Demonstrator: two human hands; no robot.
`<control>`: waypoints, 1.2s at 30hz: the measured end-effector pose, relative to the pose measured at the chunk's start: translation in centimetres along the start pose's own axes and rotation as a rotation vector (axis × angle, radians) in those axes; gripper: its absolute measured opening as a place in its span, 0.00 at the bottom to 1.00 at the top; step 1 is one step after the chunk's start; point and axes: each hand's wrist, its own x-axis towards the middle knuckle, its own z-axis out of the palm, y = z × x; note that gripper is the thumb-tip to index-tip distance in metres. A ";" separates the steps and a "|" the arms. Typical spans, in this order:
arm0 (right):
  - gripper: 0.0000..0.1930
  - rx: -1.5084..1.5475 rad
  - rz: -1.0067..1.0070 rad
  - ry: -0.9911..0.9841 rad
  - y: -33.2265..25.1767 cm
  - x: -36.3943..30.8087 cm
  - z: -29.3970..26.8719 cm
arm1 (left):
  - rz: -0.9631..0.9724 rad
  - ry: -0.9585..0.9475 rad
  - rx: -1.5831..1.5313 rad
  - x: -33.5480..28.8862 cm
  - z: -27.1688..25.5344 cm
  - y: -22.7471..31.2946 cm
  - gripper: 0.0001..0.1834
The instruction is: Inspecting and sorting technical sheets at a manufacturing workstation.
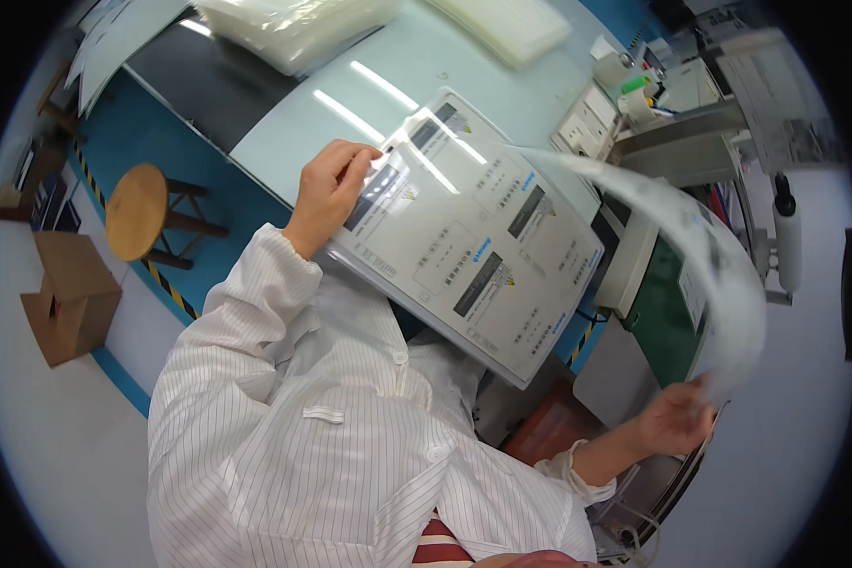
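Observation:
A stack of clear plastic sheets (464,256) with black and blue print lies slanted at the table's near edge and juts past it toward me. My left hand (331,194) is closed on its upper left edge, thumb and fingers pinched together. Far out to the right, my right hand (677,417) is closed on the end of a clear film (719,256). This film is smeared by motion and arches from near the stack's far right corner down to my fingers. Whether its far end still touches the stack, I cannot tell.
Bagged clear sheets (293,28) and a pale stack (506,28) lie on the glass-topped table (284,142). A power strip (587,123) and a pen cup (637,104) stand to the right. At left are a wooden stool (137,213) and an open cardboard box (71,298).

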 end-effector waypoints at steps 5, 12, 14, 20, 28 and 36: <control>0.25 -0.310 0.421 0.383 5.3 -6.8 -3.3 | -0.555 -0.291 -0.603 0.9 -2.4 1.3 0.22; 0.09 -0.745 0.778 0.643 10.0 -12.7 -2.8 | -0.573 -0.400 -0.157 1.8 -2.9 0.5 0.10; 0.06 -0.835 0.881 0.631 9.8 -12.8 -2.2 | -0.583 -0.388 -0.130 1.5 -2.1 0.5 0.08; 0.12 -1.064 0.925 0.711 10.4 -13.1 -1.4 | -0.259 -0.252 0.033 1.1 -0.5 -0.5 0.08; 0.11 -1.589 0.755 0.541 11.7 -14.9 -2.6 | -0.252 -0.191 0.105 0.6 -0.3 -0.4 0.08; 0.10 -1.714 0.601 0.535 12.5 -14.7 -1.4 | -0.238 -0.241 0.224 0.6 -0.1 0.1 0.10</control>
